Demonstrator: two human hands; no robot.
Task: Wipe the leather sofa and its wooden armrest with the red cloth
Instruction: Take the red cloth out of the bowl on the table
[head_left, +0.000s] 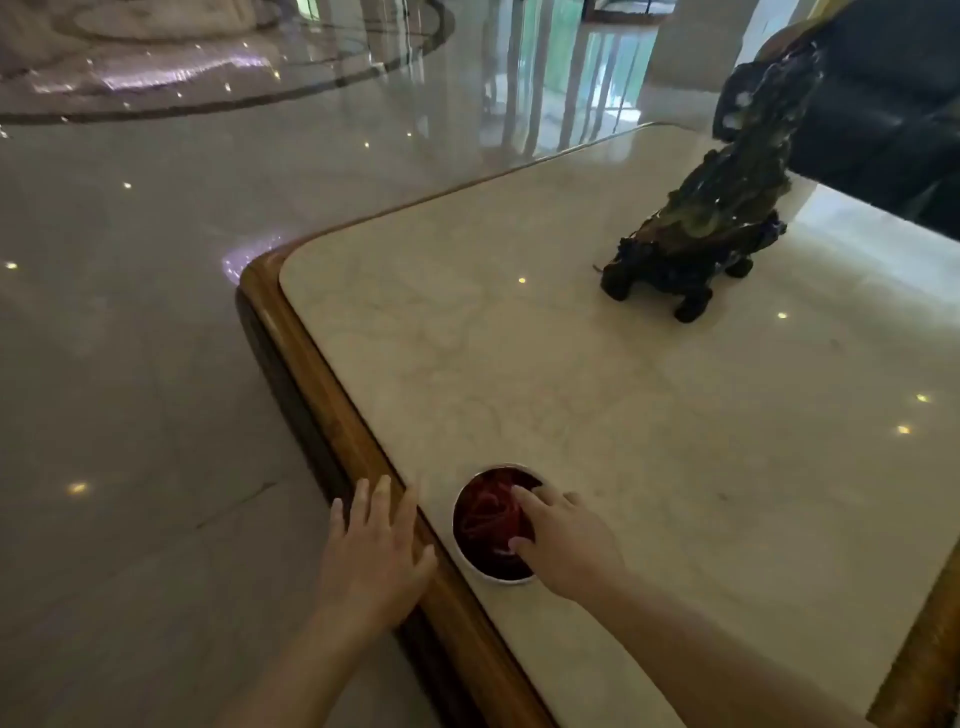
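The red cloth (485, 514) lies bunched inside a small white round bowl (470, 564) near the front left edge of a marble-topped table. My right hand (566, 540) reaches into the bowl, fingers spread over the cloth and touching it, not closed on it. My left hand (374, 545) rests flat, fingers apart, on the table's wooden rim (322, 384) just left of the bowl. The dark leather sofa (893, 104) shows at the top right, behind the table.
A dark carved stone figure (717, 208) stands on the far part of the marble top (571, 364). Glossy marble floor (130, 312) spreads to the left and beyond the table.
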